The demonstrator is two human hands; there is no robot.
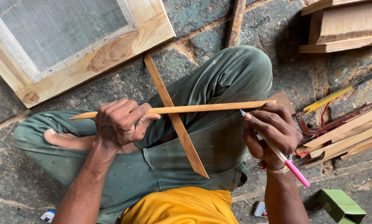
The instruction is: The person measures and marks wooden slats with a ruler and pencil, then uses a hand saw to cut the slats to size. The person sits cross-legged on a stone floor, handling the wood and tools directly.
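My left hand [119, 123] grips a long thin wooden strip [211, 107] that runs left to right above my crossed legs. A second thin wooden strip [175, 118] crosses under it diagonally, from near the frame down to my lap. My right hand [271, 132] holds a pen with a pink end [281, 157], its tip touching the horizontal strip close to its right end.
A wooden frame with wire mesh [65, 45] lies on the stone floor at top left. Several wooden strips [347, 139], a yellow ruler [329, 98] and a red-handled tool lie at right. Wooden blocks [343, 25] sit top right, a green box [341, 205] bottom right.
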